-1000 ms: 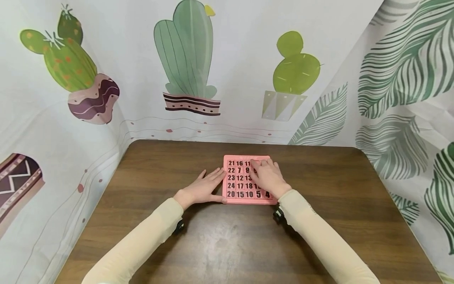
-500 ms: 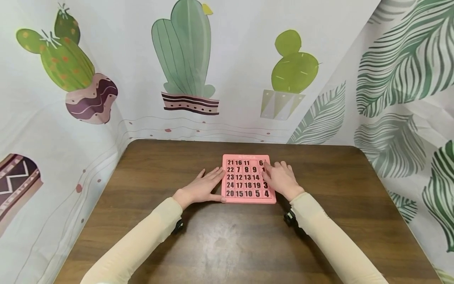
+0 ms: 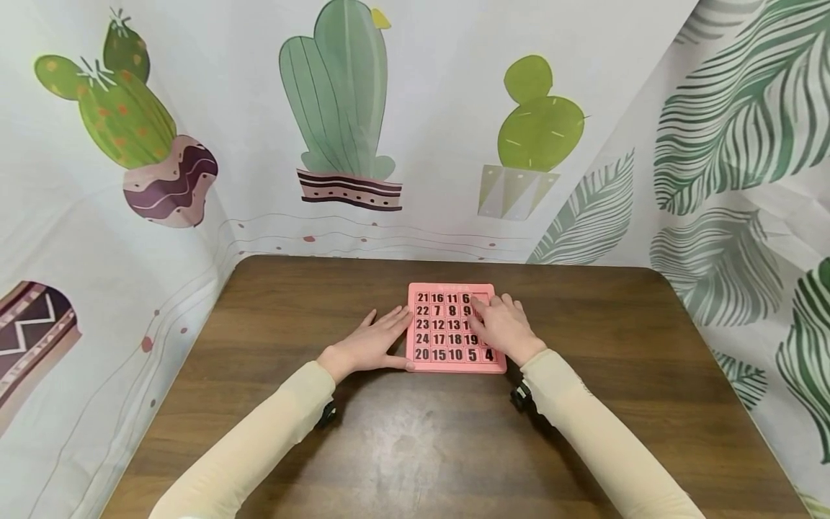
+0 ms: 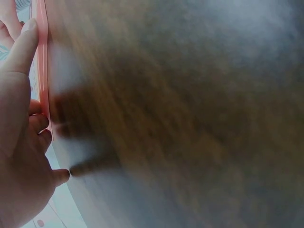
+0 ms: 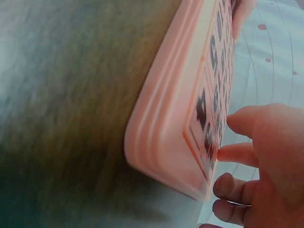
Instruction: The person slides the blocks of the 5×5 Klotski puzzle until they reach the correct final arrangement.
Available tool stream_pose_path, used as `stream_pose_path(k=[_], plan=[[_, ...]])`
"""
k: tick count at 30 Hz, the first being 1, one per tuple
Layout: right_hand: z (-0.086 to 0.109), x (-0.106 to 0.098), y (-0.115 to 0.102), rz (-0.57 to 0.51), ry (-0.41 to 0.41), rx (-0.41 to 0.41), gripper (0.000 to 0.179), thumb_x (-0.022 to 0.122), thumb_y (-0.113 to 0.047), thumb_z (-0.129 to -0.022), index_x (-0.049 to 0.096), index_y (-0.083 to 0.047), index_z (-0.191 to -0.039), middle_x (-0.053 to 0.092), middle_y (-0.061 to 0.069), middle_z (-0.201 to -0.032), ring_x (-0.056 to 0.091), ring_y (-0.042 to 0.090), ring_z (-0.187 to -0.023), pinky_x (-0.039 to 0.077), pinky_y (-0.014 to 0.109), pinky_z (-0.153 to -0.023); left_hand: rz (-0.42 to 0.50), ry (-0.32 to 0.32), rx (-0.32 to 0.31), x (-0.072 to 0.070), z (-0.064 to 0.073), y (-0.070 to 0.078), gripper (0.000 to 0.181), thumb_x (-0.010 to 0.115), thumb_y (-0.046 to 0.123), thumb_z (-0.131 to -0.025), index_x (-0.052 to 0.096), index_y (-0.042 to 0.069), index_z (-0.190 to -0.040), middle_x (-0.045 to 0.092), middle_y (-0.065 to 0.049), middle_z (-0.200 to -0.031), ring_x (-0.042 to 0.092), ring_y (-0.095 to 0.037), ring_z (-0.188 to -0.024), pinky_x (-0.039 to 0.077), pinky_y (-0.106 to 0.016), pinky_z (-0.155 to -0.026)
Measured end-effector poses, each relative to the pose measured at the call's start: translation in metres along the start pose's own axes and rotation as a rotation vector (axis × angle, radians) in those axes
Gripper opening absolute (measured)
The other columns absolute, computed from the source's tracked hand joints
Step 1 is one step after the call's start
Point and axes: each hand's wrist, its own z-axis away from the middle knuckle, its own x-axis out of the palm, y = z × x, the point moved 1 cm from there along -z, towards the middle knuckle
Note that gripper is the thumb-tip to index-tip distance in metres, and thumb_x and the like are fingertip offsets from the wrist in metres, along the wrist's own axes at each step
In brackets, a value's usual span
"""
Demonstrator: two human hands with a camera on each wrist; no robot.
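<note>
A pink sliding number puzzle [image 3: 455, 364] lies flat on the wooden table, its black-numbered tiles set in rows. My left hand [image 3: 368, 344] rests along its left side, fingers spread against the edge and thumb at the lower left corner. Over the upper right of the puzzle, my right hand [image 3: 509, 326] touches the tiles with a fingertip, just right of the tile marked 6 [image 3: 465, 298]. It covers part of the right-hand columns. From the right wrist, the puzzle's thick layered rim [image 5: 156, 128] shows beside my bent right fingers [image 5: 237, 154].
The brown wooden table [image 3: 402, 440] extends around the puzzle on all sides. Behind it hangs a white cloth [image 3: 441, 144] printed with cacti and leaves. Dark wrist cameras [image 3: 521, 396] sit under both sleeves.
My right hand went right, then came back left. The 6 tile, in the far right column half a second ago, now sits one column left, beside 11. My left hand stays in place.
</note>
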Motion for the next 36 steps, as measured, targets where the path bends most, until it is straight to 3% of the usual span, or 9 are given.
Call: stream_pose_path(k=[13,29,36], plan=[[0.032,-0.008,0.019,-0.030,0.054,-0.090,0.042,0.055,-0.035,-0.092,0.059,-0.017,-0.129,0.052,0.003,-0.075,0.042,0.024,-0.075,0.031,0.034,-0.061,-0.008,-0.007,-0.002,-0.003,-0.002,-0.004,0.107,0.047,0.077,-0.075,0.010,0.013,-0.152,0.006,-0.005,-0.158,0.005,-0.019,-0.144,0.008,-0.057,-0.110],[0.013,-0.002,0.028,-0.037,-0.022,-0.033,0.046,0.051,-0.040,-0.094,0.053,-0.020,-0.136,0.052,0.006,-0.074,0.040,0.025,-0.073,0.030,0.035,-0.062,-0.004,-0.019,-0.002,-0.003,0.000,0.001,0.105,0.050,0.074,-0.076,0.010,0.013,-0.152,0.008,-0.005,-0.158,0.006,-0.019,-0.144,0.007,-0.056,-0.110],[0.031,-0.002,0.029,-0.065,0.004,-0.101,0.045,0.056,-0.037,-0.092,0.055,-0.020,-0.134,0.053,0.003,-0.076,0.042,0.022,-0.074,0.033,0.035,-0.064,0.016,-0.018,0.003,-0.003,0.001,0.000,0.105,0.051,0.073,-0.077,0.010,0.012,-0.152,0.007,-0.005,-0.158,0.006,-0.020,-0.144,0.007,-0.057,-0.110]])
